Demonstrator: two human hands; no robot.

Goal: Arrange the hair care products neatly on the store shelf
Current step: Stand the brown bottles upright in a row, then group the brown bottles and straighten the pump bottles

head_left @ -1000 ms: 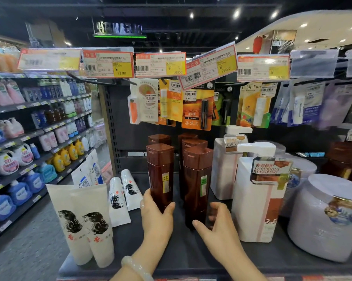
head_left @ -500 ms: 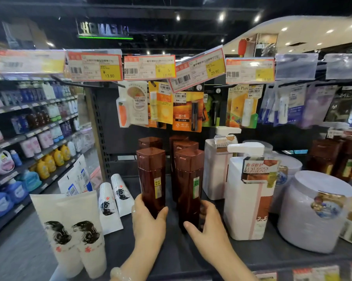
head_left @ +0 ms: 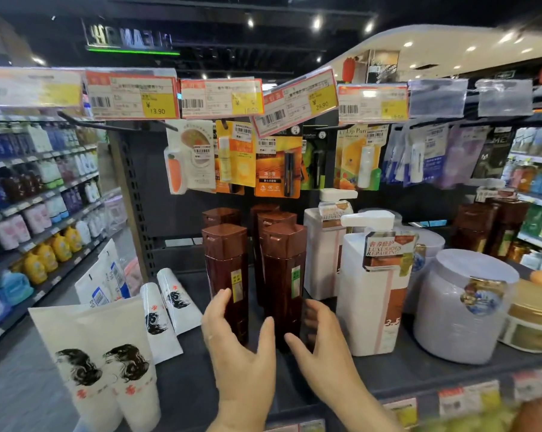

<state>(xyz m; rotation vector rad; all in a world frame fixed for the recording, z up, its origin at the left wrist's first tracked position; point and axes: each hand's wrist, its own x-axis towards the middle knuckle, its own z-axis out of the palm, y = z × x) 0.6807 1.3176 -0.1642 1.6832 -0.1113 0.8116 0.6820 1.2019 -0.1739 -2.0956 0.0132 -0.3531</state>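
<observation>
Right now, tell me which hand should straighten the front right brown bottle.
Right hand: its fingers already lie beside that bottle, while the left hand is at the neighbouring bottle.

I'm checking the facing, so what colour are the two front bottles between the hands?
Dark reddish brown, caps included, on both front bottles; the head view shows it.
</observation>
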